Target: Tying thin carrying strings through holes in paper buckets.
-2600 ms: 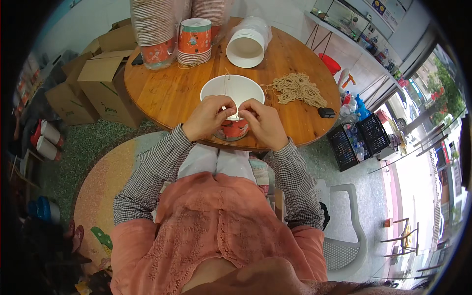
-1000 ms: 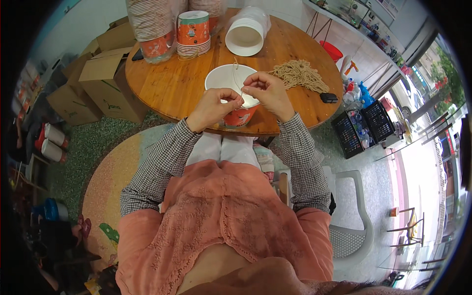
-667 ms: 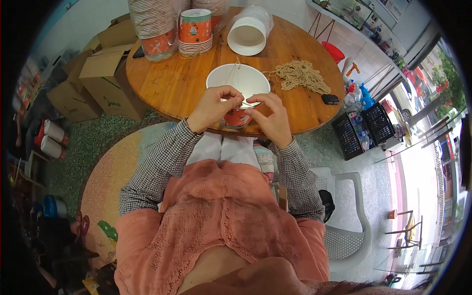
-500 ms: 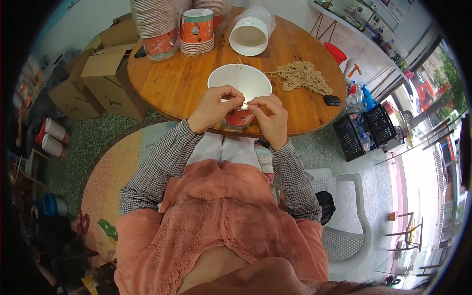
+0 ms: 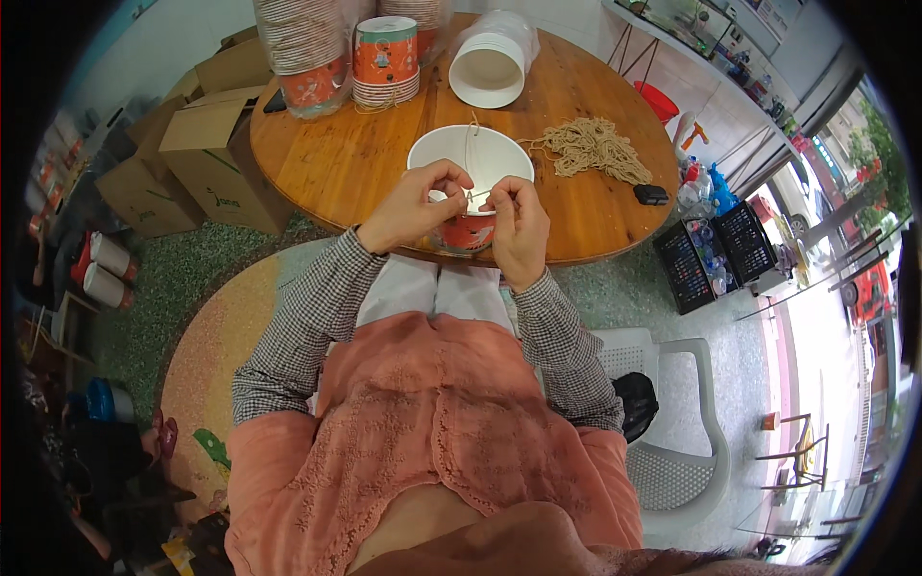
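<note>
A round paper bucket [image 5: 471, 158], white inside and orange-red outside, stands at the near edge of the round wooden table [image 5: 336, 168]. My left hand [image 5: 413, 206] and my right hand [image 5: 519, 226] meet at its near rim. Both pinch a thin tan string [image 5: 471, 144] that runs up across the bucket's open mouth. My fingertips are almost touching each other at the rim.
A heap of tan string pieces [image 5: 591, 149] lies right of the bucket, with a small black object [image 5: 651, 194] near it. Stacks of paper buckets [image 5: 384, 58] and a sleeve of white lids [image 5: 490, 62] stand at the table's back. Cardboard boxes [image 5: 206, 158] sit left, a white plastic chair [image 5: 677, 432] right.
My right hand came back from the bucket's far side to the near rim, and both hands now pinch the string close together. The view shifted slightly.
</note>
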`<state>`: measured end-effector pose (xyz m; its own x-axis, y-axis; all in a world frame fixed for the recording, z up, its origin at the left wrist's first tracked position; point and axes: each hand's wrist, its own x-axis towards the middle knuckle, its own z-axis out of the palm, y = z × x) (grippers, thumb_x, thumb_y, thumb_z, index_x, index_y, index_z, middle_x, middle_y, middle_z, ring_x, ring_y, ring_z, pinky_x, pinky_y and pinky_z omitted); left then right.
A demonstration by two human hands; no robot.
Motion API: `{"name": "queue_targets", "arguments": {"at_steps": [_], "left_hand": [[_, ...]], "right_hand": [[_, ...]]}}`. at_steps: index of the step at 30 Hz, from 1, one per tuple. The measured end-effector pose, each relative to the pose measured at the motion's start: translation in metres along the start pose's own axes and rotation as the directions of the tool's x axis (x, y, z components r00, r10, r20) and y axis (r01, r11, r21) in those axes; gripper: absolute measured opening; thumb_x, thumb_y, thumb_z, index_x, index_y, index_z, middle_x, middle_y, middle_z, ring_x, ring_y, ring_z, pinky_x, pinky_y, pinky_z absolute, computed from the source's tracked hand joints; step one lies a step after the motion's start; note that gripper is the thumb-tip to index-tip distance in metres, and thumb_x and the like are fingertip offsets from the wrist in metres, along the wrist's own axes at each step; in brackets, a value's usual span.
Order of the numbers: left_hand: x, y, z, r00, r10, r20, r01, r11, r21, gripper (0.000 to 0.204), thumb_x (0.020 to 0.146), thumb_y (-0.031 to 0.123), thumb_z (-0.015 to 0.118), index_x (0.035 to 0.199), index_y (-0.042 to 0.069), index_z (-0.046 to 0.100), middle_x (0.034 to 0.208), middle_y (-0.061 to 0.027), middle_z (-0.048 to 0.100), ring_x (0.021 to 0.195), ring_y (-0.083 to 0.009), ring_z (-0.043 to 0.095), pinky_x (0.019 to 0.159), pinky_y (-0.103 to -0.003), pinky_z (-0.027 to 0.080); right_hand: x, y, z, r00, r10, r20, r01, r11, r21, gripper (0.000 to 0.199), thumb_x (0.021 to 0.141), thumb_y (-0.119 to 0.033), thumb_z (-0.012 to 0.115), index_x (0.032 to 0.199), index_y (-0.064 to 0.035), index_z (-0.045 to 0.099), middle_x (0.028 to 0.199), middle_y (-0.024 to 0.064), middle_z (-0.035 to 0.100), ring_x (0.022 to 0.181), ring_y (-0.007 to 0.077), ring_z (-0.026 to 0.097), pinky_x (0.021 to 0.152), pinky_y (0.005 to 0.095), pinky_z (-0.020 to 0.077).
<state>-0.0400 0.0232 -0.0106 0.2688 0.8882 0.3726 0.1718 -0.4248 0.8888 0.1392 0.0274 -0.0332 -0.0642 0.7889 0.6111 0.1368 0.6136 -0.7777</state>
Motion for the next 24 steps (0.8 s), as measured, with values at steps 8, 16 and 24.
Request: {"name": "queue_targets", "arguments": {"at_steps": [8, 16, 24], "left_hand": [[-0.005, 0.016, -0.005, 1.0, -0.009, -0.004, 0.009, 0.979, 0.205, 0.017, 0.083, 0.005, 0.064, 0.096, -0.001, 0.056, 0.077, -0.0065, 0.061, 0.069, -0.0147, 0.061, 0.06, -0.03, 0.05], [-0.017, 0.025, 0.007, 0.904, 0.375, -0.205, -0.159, 0.741, 0.653, 0.013, 0.083, 0.008, 0.064, 0.092, 0.0, 0.061, 0.079, -0.0123, 0.063, 0.076, -0.0271, 0.061, 0.072, -0.036, 0.048], [-0.006, 0.035, 0.004, 0.943, 0.305, -0.131, -0.219, 0.867, 0.447, 0.012, 0.081, 0.01, 0.062, 0.083, -0.002, 0.062, 0.072, -0.0116, 0.064, 0.061, -0.0213, 0.061, 0.057, -0.033, 0.048]], "right_hand": [[0.003, -0.012, -0.004, 1.0, 0.003, -0.006, -0.002, 0.995, 0.104, 0.01, 0.093, -0.007, 0.052, 0.092, 0.002, 0.054, 0.078, 0.0075, 0.058, 0.072, 0.0129, 0.059, 0.066, 0.0261, 0.0486], [0.0, -0.012, -0.009, 0.999, -0.045, 0.009, 0.045, 0.999, 0.007, 0.009, 0.093, -0.007, 0.054, 0.094, 0.002, 0.055, 0.079, 0.0088, 0.059, 0.072, 0.0149, 0.06, 0.067, 0.0268, 0.0489], [0.004, -0.016, -0.017, 0.998, -0.06, 0.005, 0.061, 0.997, -0.049, 0.007, 0.093, -0.005, 0.054, 0.094, 0.0022, 0.056, 0.083, 0.005, 0.06, 0.076, 0.0102, 0.058, 0.069, 0.0232, 0.0479]]}}
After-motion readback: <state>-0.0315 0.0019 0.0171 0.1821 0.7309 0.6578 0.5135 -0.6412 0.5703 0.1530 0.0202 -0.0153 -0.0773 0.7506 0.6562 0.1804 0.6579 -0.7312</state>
